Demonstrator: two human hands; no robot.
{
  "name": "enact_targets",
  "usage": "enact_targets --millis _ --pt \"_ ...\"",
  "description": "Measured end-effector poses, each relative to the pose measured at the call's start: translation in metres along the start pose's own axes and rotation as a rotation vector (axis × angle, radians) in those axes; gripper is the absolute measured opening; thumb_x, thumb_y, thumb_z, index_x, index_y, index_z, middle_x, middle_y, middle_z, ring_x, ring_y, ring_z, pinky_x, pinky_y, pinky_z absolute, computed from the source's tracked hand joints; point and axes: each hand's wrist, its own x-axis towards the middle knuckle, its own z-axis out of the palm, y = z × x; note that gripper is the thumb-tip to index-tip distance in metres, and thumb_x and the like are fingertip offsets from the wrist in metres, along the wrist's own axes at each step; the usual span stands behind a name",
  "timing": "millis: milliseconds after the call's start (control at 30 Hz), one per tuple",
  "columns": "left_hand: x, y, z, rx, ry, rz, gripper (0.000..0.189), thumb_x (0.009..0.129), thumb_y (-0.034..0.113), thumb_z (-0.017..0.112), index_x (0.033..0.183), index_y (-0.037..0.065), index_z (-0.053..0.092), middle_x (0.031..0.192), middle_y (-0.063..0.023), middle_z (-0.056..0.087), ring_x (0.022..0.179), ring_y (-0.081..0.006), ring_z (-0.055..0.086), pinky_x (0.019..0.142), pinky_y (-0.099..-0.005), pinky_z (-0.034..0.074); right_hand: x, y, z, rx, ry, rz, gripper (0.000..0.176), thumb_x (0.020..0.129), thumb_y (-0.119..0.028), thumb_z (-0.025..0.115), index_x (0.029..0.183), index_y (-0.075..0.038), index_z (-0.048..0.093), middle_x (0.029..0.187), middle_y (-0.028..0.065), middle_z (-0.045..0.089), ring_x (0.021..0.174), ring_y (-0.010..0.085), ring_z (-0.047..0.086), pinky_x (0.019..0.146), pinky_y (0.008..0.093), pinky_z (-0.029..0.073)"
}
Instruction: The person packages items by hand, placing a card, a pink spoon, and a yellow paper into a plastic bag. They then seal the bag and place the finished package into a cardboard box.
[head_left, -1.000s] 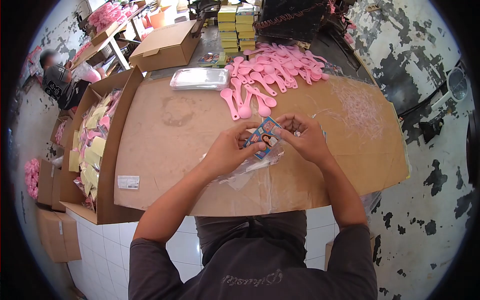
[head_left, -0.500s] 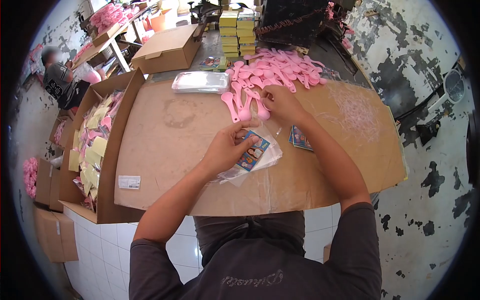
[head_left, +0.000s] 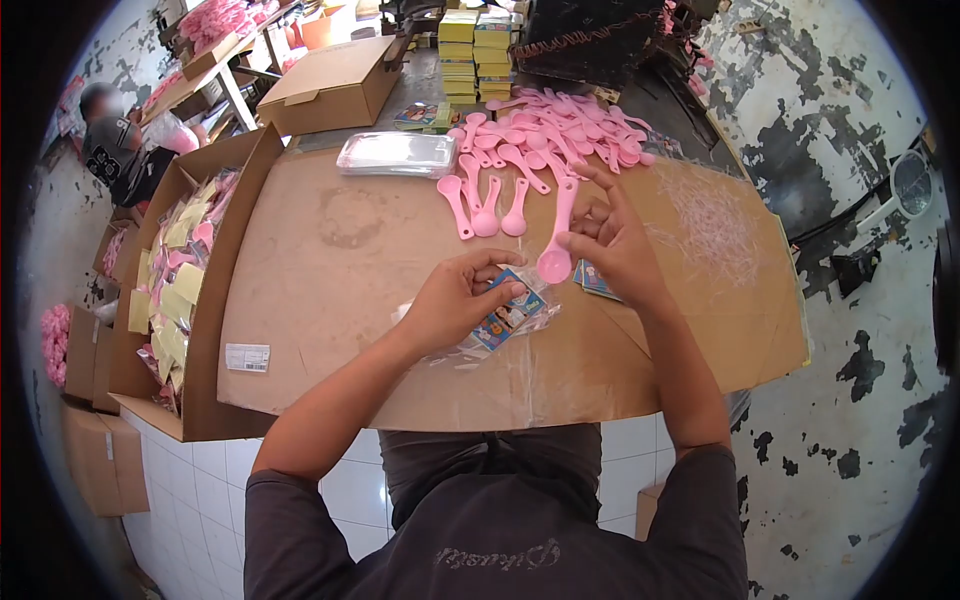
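My left hand (head_left: pixel 462 303) pinches a blue printed card (head_left: pixel 507 318) together with a clear plastic bag (head_left: pixel 545 318) near the front middle of the cardboard-covered table. My right hand (head_left: pixel 612 240) is closed on a pink measuring spoon (head_left: pixel 555 262), held bowl down, just right of the card. Beyond the hands, several pink spoons (head_left: pixel 484 212) lie apart in a loose row in front of a big heap of pink spoons (head_left: pixel 560 128). More blue cards (head_left: pixel 597 281) lie under the right hand, partly hidden by it.
A stack of clear bags (head_left: pixel 397 155) lies at the back. To the left stands a long carton (head_left: pixel 228 300) filled with packed pieces. Card stacks (head_left: pixel 459 60) and a closed box (head_left: pixel 330 87) stand behind. Plastic shreds (head_left: pixel 720 220) lie right. A person (head_left: pixel 112 145) sits far left.
My right hand has picked up a pink spoon from the row and brought it nearer, to the right of the card. My left hand keeps hold of the card and bag.
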Motion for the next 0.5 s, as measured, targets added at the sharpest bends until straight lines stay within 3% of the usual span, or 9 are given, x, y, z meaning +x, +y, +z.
enact_targets --millis 200,300,400,500 --pt "-0.003 0.007 0.001 0.062 0.001 -0.095 0.035 0.103 0.013 0.067 0.134 -0.004 0.063 0.107 -0.0076 0.076 0.09 -0.0074 0.069 0.076 -0.0235 0.057 -0.007 0.017 0.023 -0.038 0.078 -0.047 0.066 0.094 0.002 0.071 0.151 -0.003 0.038 0.107 0.0112 0.066 0.093 0.0155 0.07 0.075 0.0274 0.06" --pt "0.001 0.0 -0.001 -0.063 0.028 -0.031 0.032 0.105 0.016 0.066 0.13 -0.003 0.066 0.102 -0.0047 0.076 0.088 -0.0061 0.068 0.074 -0.0232 0.056 -0.01 0.038 0.029 -0.063 0.167 -0.225 0.052 0.098 -0.001 0.068 0.144 -0.003 0.046 0.114 0.0118 0.066 0.092 0.0155 0.07 0.078 0.0282 0.059" --pt "0.001 -0.002 0.003 -0.17 0.022 0.011 0.032 0.105 0.018 0.065 0.129 -0.003 0.067 0.102 -0.0041 0.076 0.088 -0.0051 0.068 0.075 -0.0224 0.055 -0.013 0.059 0.014 -0.327 -0.006 -0.222 0.037 0.1 -0.005 0.065 0.135 -0.001 0.055 0.121 0.0121 0.065 0.104 0.0181 0.068 0.089 0.0326 0.055" --pt "0.002 -0.006 -0.006 -0.019 -0.023 -0.057 0.032 0.106 0.018 0.065 0.13 -0.003 0.066 0.104 -0.0047 0.075 0.091 -0.0051 0.067 0.078 -0.0222 0.055 -0.012 0.048 0.005 -0.247 -0.15 -0.236 0.028 0.101 -0.009 0.063 0.128 -0.002 0.061 0.126 0.0113 0.065 0.117 0.0205 0.062 0.098 0.036 0.049"
